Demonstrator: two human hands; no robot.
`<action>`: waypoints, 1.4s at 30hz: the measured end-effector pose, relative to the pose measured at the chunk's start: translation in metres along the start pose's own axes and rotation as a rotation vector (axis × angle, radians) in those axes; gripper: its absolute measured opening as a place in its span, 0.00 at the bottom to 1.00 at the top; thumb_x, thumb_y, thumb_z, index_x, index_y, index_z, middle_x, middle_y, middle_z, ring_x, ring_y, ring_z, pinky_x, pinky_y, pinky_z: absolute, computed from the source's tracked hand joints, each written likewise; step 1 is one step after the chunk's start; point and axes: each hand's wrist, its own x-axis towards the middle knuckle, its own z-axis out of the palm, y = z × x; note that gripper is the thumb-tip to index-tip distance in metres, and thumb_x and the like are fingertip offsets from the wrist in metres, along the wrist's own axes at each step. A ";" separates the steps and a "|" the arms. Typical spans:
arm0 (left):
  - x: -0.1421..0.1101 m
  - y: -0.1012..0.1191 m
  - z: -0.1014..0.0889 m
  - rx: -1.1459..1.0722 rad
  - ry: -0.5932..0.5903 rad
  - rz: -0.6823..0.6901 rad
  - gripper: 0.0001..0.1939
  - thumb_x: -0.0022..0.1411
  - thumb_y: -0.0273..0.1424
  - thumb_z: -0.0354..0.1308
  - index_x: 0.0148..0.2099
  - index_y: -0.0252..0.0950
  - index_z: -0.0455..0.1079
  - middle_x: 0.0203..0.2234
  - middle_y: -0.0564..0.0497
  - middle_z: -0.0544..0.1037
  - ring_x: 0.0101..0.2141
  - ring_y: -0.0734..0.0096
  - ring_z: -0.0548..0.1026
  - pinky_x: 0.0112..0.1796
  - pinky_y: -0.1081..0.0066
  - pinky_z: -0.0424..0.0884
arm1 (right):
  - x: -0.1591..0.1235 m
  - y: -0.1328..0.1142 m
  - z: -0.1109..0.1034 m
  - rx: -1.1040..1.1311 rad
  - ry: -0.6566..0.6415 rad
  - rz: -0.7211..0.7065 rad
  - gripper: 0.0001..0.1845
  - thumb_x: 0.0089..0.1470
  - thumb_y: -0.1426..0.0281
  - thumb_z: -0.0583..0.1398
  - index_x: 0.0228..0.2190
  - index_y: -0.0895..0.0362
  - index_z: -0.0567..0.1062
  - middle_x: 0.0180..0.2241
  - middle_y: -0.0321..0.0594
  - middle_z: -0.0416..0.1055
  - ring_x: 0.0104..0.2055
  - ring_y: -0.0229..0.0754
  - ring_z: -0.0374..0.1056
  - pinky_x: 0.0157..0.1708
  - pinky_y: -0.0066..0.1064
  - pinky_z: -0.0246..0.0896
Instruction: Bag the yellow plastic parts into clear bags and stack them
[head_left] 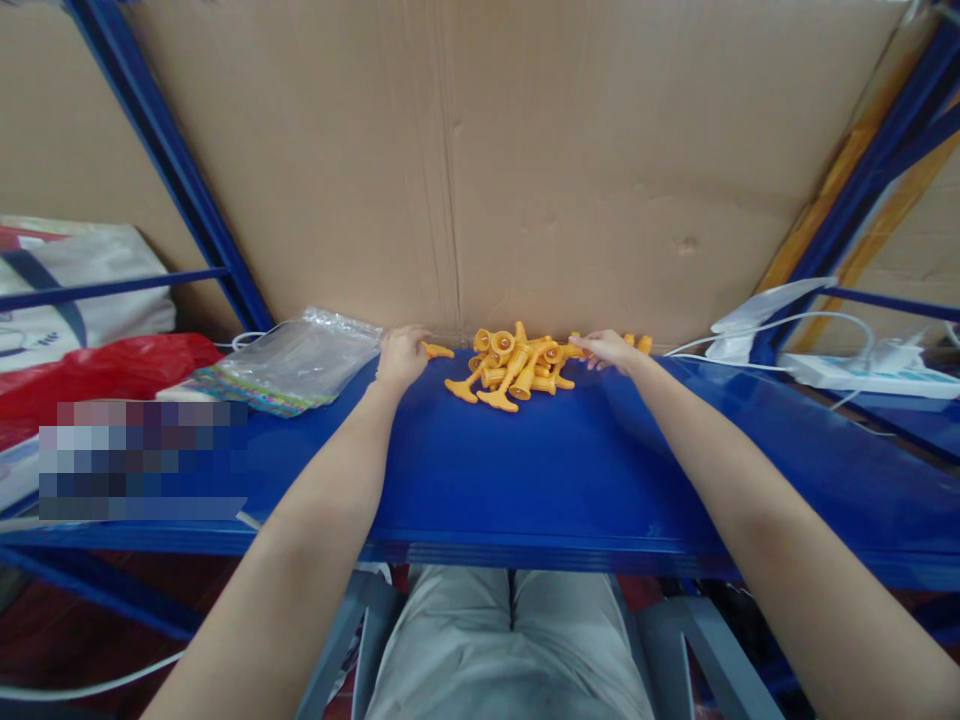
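Note:
A pile of orange-yellow plastic pieces lies at the back of the blue table. Several have a T-shaped handle and a flared, cup-like end. Left of the pile, my left hand is closed around an orange T-handled piece, whose tip pokes out to the right. At the pile's right edge, my right hand reaches in with its fingers apart, the fingertips against the pieces. More orange pieces show just behind that hand. My palms and some fingers are hidden from view.
A clear plastic bag with a colourful edge lies to the left, near a red bag. Cardboard closes off the back between blue posts. At right are a white power strip and cables. The blue tabletop spans the front.

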 end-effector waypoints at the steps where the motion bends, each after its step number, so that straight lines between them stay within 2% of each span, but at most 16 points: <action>1: 0.001 0.004 -0.002 -0.008 0.003 0.025 0.21 0.54 0.20 0.46 0.43 0.34 0.77 0.45 0.45 0.80 0.50 0.60 0.74 0.55 0.60 0.66 | -0.002 -0.002 0.000 -0.021 0.010 -0.022 0.14 0.57 0.61 0.61 0.26 0.58 0.73 0.20 0.39 0.70 0.22 0.37 0.66 0.25 0.29 0.63; 3: 0.004 0.015 -0.005 -0.016 0.003 0.079 0.21 0.54 0.20 0.46 0.44 0.35 0.76 0.47 0.45 0.79 0.51 0.59 0.73 0.56 0.58 0.65 | -0.004 -0.005 0.001 -0.073 0.036 -0.074 0.11 0.57 0.62 0.62 0.30 0.58 0.74 0.19 0.37 0.69 0.23 0.37 0.66 0.27 0.30 0.66; 5: 0.005 0.026 -0.009 -0.017 -0.001 0.136 0.21 0.55 0.20 0.46 0.45 0.35 0.76 0.48 0.44 0.78 0.52 0.60 0.72 0.56 0.57 0.64 | -0.006 -0.008 0.000 -0.169 0.092 -0.169 0.10 0.56 0.62 0.62 0.34 0.57 0.75 0.22 0.38 0.72 0.27 0.40 0.68 0.33 0.35 0.68; 9: 0.006 0.052 -0.014 -0.026 0.003 0.264 0.22 0.57 0.21 0.45 0.48 0.35 0.74 0.51 0.44 0.77 0.54 0.59 0.71 0.57 0.53 0.61 | -0.009 -0.008 -0.005 -0.365 0.233 -0.478 0.11 0.53 0.66 0.63 0.38 0.57 0.75 0.39 0.48 0.75 0.43 0.50 0.70 0.48 0.43 0.64; 11: 0.005 0.066 -0.014 -0.048 0.013 0.347 0.22 0.59 0.21 0.45 0.52 0.35 0.72 0.53 0.43 0.75 0.55 0.59 0.70 0.57 0.52 0.60 | -0.013 -0.005 -0.008 -0.421 0.295 -0.620 0.12 0.53 0.68 0.61 0.41 0.57 0.74 0.43 0.49 0.72 0.46 0.52 0.68 0.49 0.44 0.63; 16: 0.000 0.097 -0.013 -0.089 0.024 0.534 0.23 0.65 0.25 0.44 0.61 0.33 0.64 0.59 0.38 0.68 0.59 0.60 0.66 0.59 0.53 0.59 | -0.036 -0.003 -0.012 -0.586 0.459 -0.894 0.15 0.59 0.67 0.54 0.47 0.55 0.71 0.45 0.51 0.70 0.47 0.54 0.66 0.44 0.45 0.64; 19: -0.004 0.110 -0.013 -0.089 0.035 0.599 0.26 0.66 0.27 0.44 0.65 0.33 0.57 0.63 0.37 0.63 0.63 0.59 0.60 0.60 0.53 0.57 | -0.051 -0.010 -0.008 -0.589 0.460 -1.043 0.17 0.62 0.66 0.50 0.50 0.55 0.70 0.49 0.52 0.69 0.51 0.54 0.65 0.48 0.48 0.63; 22: -0.006 0.118 -0.012 -0.068 0.057 0.628 0.26 0.67 0.28 0.45 0.66 0.35 0.56 0.63 0.38 0.64 0.64 0.59 0.59 0.62 0.51 0.52 | -0.060 -0.018 -0.001 -0.513 0.397 -1.164 0.19 0.64 0.65 0.49 0.53 0.55 0.68 0.51 0.52 0.68 0.55 0.53 0.63 0.52 0.49 0.62; 26: -0.008 0.124 -0.010 -0.051 0.098 0.595 0.22 0.67 0.28 0.45 0.62 0.37 0.61 0.56 0.41 0.72 0.59 0.59 0.66 0.64 0.47 0.44 | -0.065 -0.023 0.008 -0.454 0.326 -1.194 0.19 0.64 0.65 0.49 0.54 0.54 0.68 0.52 0.53 0.68 0.56 0.52 0.64 0.54 0.51 0.62; 29: -0.008 0.126 -0.008 -0.042 0.120 0.558 0.19 0.68 0.28 0.44 0.59 0.38 0.65 0.50 0.43 0.76 0.53 0.62 0.71 0.64 0.46 0.43 | -0.066 -0.022 0.010 -0.434 0.308 -1.196 0.19 0.64 0.64 0.49 0.53 0.54 0.68 0.52 0.53 0.68 0.56 0.52 0.64 0.54 0.52 0.63; 35: -0.009 0.125 -0.008 -0.018 0.144 0.542 0.16 0.67 0.29 0.45 0.53 0.38 0.69 0.41 0.45 0.78 0.47 0.61 0.72 0.62 0.45 0.46 | -0.070 -0.021 0.013 -0.450 0.302 -1.196 0.21 0.65 0.61 0.47 0.54 0.55 0.68 0.53 0.53 0.69 0.56 0.51 0.64 0.53 0.50 0.62; 39: -0.009 0.126 -0.010 0.011 0.131 0.572 0.15 0.68 0.31 0.44 0.48 0.38 0.71 0.36 0.45 0.77 0.43 0.60 0.71 0.58 0.47 0.50 | -0.074 -0.025 0.013 -0.557 0.332 -1.129 0.23 0.64 0.58 0.48 0.53 0.58 0.68 0.50 0.55 0.71 0.53 0.54 0.65 0.51 0.48 0.60; 42: -0.010 0.129 -0.011 0.030 0.102 0.597 0.16 0.69 0.32 0.42 0.44 0.37 0.72 0.34 0.45 0.77 0.41 0.60 0.71 0.55 0.49 0.53 | -0.075 -0.027 0.010 -0.650 0.333 -1.087 0.21 0.64 0.59 0.49 0.49 0.59 0.71 0.47 0.53 0.73 0.50 0.53 0.66 0.49 0.46 0.57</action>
